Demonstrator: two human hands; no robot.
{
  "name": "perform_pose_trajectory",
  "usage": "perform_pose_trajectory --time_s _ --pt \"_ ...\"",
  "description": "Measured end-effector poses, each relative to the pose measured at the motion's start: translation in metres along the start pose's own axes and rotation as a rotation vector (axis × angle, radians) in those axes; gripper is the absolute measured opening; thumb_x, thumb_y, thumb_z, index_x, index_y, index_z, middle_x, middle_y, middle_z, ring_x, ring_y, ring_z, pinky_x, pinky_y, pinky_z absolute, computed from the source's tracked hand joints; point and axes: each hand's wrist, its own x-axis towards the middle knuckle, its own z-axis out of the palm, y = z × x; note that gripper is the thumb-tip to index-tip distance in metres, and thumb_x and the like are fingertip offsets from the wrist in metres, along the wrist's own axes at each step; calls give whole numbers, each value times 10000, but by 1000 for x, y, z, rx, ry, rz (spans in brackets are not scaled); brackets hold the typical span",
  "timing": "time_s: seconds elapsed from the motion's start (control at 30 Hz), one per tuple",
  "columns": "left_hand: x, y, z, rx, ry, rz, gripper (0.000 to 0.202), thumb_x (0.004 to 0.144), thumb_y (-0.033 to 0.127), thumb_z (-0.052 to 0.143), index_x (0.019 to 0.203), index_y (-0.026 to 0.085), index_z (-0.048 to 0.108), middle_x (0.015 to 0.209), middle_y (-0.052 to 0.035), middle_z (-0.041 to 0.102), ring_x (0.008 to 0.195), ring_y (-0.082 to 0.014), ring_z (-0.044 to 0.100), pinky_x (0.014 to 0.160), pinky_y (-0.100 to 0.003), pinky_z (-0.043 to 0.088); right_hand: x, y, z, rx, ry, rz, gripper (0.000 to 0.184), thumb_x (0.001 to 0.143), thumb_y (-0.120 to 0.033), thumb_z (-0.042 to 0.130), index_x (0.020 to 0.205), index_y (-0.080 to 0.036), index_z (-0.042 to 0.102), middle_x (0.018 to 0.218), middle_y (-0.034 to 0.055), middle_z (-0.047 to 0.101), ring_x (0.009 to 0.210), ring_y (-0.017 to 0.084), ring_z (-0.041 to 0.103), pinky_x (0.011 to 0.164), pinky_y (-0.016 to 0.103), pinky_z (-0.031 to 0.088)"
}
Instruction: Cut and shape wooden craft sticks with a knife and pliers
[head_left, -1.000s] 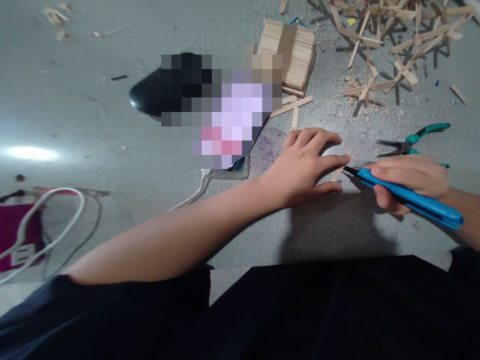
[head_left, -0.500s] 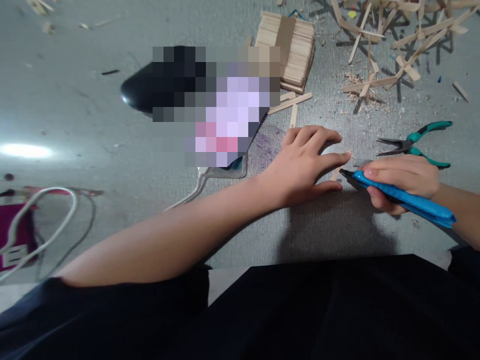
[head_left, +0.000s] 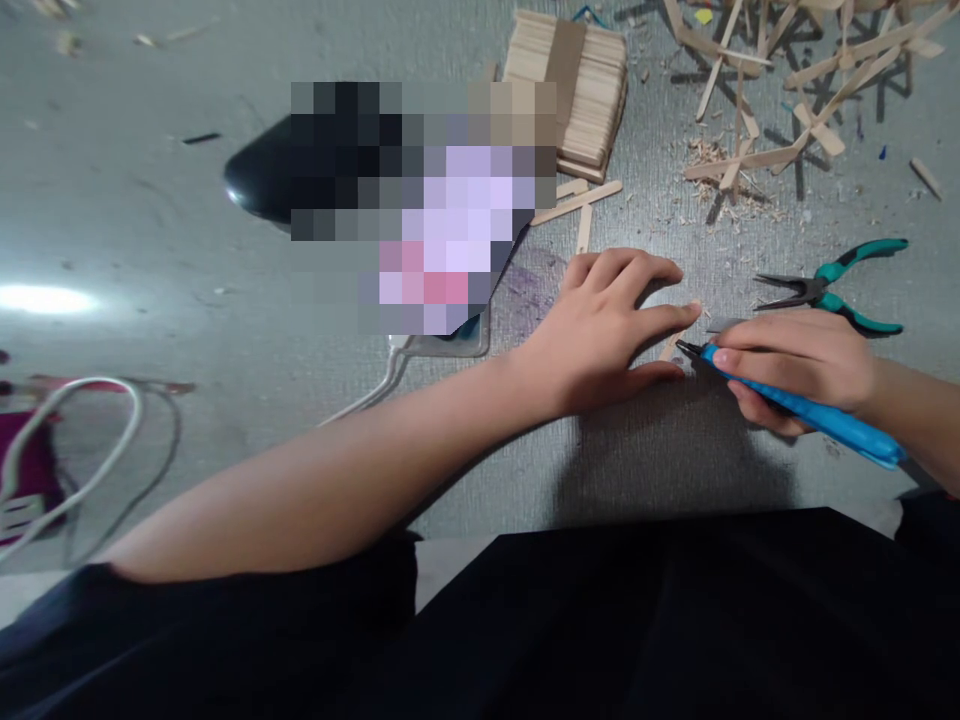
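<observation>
My left hand (head_left: 607,325) lies palm down on the table, fingers spread. Its index fingertip and thumb rest by the two ends of a small piece of wooden craft stick (head_left: 670,346), partly hidden by the hand. From the right, my right hand (head_left: 802,370) is closed around blue-handled pliers (head_left: 840,428), whose narrow dark tip meets the stick piece between my left index finger and thumb. A thin grey strip (head_left: 724,326) shows just beyond the right fingers. Green-handled needle-nose pliers (head_left: 814,290) lie partly spread on the table behind the right hand.
A banded bundle of craft sticks (head_left: 592,100) stands at the back, with loose sticks (head_left: 577,203) before it. Joined stick shapes (head_left: 795,135) and shavings (head_left: 731,195) fill the back right. At left are a black rounded object (head_left: 259,170), a blurred-out device and a white cable (head_left: 139,410).
The blue handles in my right hand have rolled slightly and the fingers have shifted along them. My left hand stays in place. The view has moved a little.
</observation>
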Motion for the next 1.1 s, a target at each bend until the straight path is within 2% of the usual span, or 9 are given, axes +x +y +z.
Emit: perform_pose_trajectory --time_s 0.07,0.17,0.23,0.3,0.47,0.7,0.93,1.1 --pt "0 1 -1 6 -1 -8 562 1033 593 852 1531 354 748 1670 -173 643 1529 -451 534 1225 -648 404 1 -4 -2 -31 -55 -2 173 1101 -204 686 1268 -244 705 1098 46 862 843 189 796 732 329 634" --pt "-1 3 -2 7 -6 -7 546 1027 513 870 1535 361 739 1670 -171 646 1531 -445 536 1220 -651 413 3 -7 -4 -50 -47 -41 126 1114 -166 696 1237 -191 708 1083 64 853 802 169 760 696 313 582" --pt "-1 3 -3 7 -2 0 542 1029 495 866 1536 352 738 1666 -175 647 1531 -444 538 1214 -652 421 4 -6 -5 -65 -40 -100 137 1095 -157 727 1231 -158 715 1126 113 858 839 192 775 710 331 591" --pt "-1 4 -3 11 6 -2 526 1035 495 857 1528 351 742 1663 -173 648 1527 -440 542 1209 -646 424 6 -4 -7 -67 -74 -119 151 1082 -165 742 1231 -175 720 1138 112 863 860 204 791 737 342 616" --pt "-2 3 -1 8 10 -5 534 1029 487 864 1531 354 741 1671 -171 647 1525 -448 547 1214 -652 417 8 1 -11 22 -135 -43 146 1114 -181 702 1235 -259 721 1064 21 858 808 172 781 748 323 629" --pt "-2 3 -3 31 0 8 543 1046 529 842 1544 338 739 1670 -180 648 1528 -436 553 1224 -636 417 6 3 -5 16 -36 -64 236 1057 -187 716 1287 -234 689 1103 77 857 892 226 825 747 373 700" --pt "-1 2 0 21 12 2 577 1013 541 881 1538 343 747 1657 -180 654 1511 -448 552 1211 -646 419 7 -1 -4 17 -34 5 319 1061 -178 693 1370 -230 633 1111 68 875 853 203 833 704 336 681" --pt "-3 1 -1 39 4 11 561 1033 557 852 1546 366 732 1662 -171 652 1520 -435 553 1191 -630 427 10 -2 -6 44 -41 48 270 1081 -185 662 1343 -243 634 1029 30 858 815 183 818 696 313 660"
